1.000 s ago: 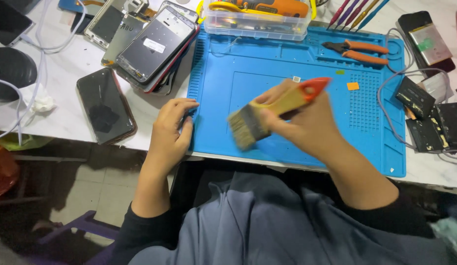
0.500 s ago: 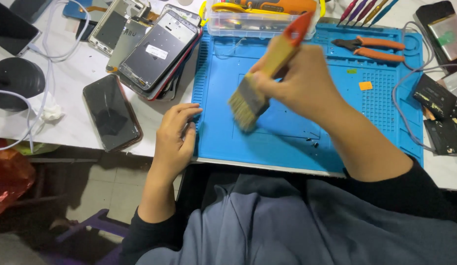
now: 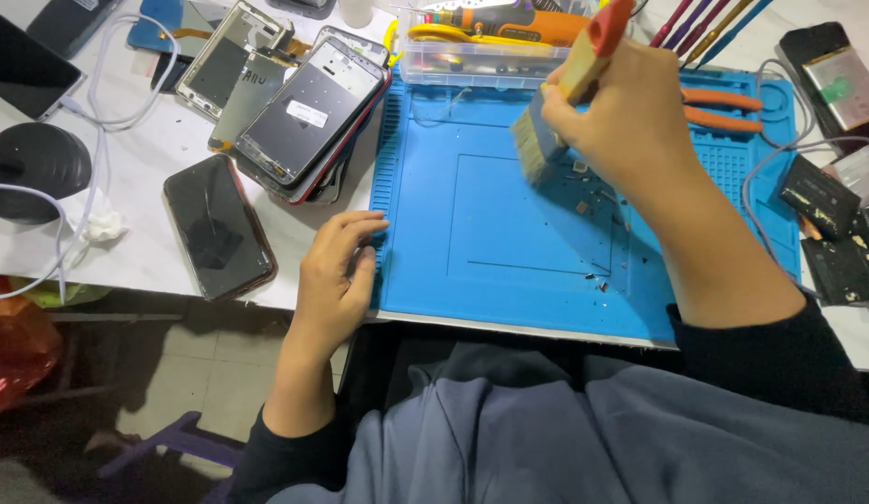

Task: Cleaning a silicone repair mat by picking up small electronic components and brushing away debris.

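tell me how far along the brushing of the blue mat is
Done: the left part of the blue silicone work mat looks free of crumbs. In hand: the right hand sweeps a flat wooden brush with a red handle; the left hand rests on the mat's edge. Left: dark specks near the middle.

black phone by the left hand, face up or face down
Face up, apparently: the black phone lies flat on the white table, its glossy dark glass showing, beside the left hand.

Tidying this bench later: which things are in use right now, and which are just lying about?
In use:
right hand
brush
blue mat
left hand on the mat's edge

Lying about:
black phone
stacked phones
orange pliers
clear parts box
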